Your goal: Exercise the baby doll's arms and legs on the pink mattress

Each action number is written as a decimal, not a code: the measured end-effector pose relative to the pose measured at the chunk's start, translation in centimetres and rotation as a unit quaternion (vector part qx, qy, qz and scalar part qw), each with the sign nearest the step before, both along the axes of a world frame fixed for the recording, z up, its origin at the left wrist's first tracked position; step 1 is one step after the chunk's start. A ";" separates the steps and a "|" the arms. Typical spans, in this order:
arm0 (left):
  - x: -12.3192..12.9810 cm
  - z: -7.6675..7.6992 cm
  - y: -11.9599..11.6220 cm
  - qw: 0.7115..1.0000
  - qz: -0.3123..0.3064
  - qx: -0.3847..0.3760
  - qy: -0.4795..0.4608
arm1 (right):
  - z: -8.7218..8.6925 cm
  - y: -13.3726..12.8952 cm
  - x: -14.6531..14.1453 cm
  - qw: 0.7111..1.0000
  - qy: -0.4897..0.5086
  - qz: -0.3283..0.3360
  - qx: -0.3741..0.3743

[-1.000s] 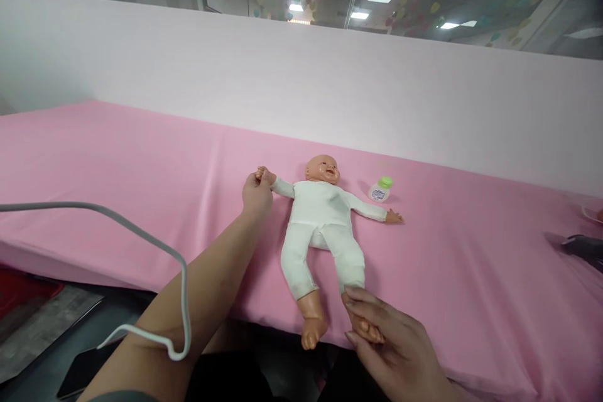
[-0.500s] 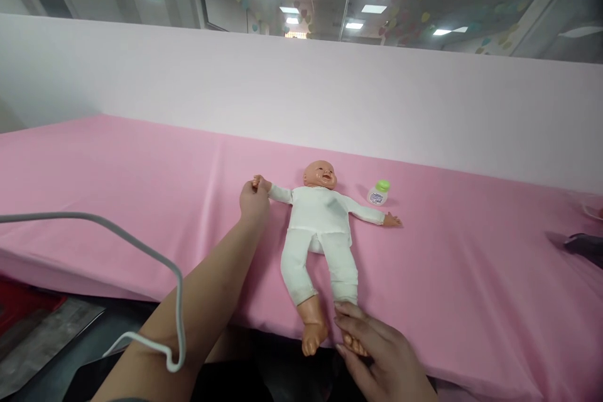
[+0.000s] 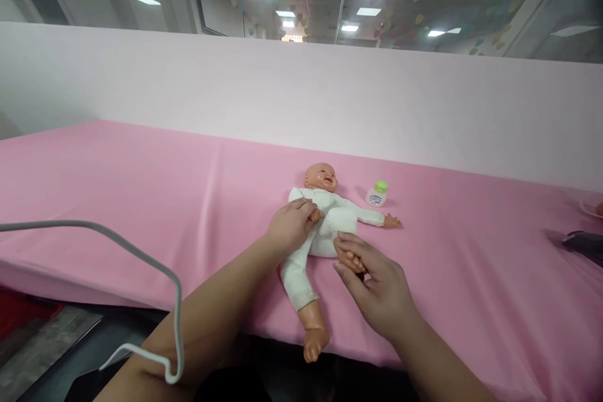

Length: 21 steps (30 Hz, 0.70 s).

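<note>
A baby doll in a white top and trousers lies face up on a pink sheet, its head toward the wall. My left hand is closed around the doll's hand, which rests over its chest and belly. With my right hand I grip the doll's foot, the leg bent up toward the body. The doll's other leg lies straight, its bare foot at the sheet's front edge. Its other arm is stretched out sideways. A small clear bottle with a green cap stands close to that arm.
A low white wall runs along the back, with glass above it. A grey cable hangs at the left, in front of my left forearm. A dark object lies at the right edge of the sheet.
My left hand has brought the doll's arm from out at the side across to its chest. My right hand has pushed the foot up, bending the leg.
</note>
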State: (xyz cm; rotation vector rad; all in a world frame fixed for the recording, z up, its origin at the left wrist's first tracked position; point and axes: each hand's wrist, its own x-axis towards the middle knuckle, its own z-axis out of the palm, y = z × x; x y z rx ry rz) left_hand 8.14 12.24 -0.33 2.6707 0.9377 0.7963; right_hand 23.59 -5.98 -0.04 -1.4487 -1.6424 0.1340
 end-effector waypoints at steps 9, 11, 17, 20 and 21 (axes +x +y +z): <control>-0.3 -0.3 0.4 1.000 0.022 -0.010 -0.011 | -1.5 1.4 -0.5 0.999 0.030 0.020 -0.007; -0.5 -0.3 0.7 0.999 0.039 -0.018 -0.017 | -1.4 0.1 -0.8 0.999 0.031 0.017 -0.001; -1.4 -0.4 2.1 0.983 0.086 -0.111 -0.119 | -1.0 -4.8 -1.7 0.999 0.003 0.037 0.022; -2.2 -0.5 3.3 0.949 0.111 -0.178 -0.236 | -1.7 -6.4 -1.8 0.998 -0.012 0.064 0.028; -2.4 -0.6 3.8 0.934 0.120 -0.195 -0.274 | -2.1 -6.8 -1.8 0.997 -0.014 0.075 0.025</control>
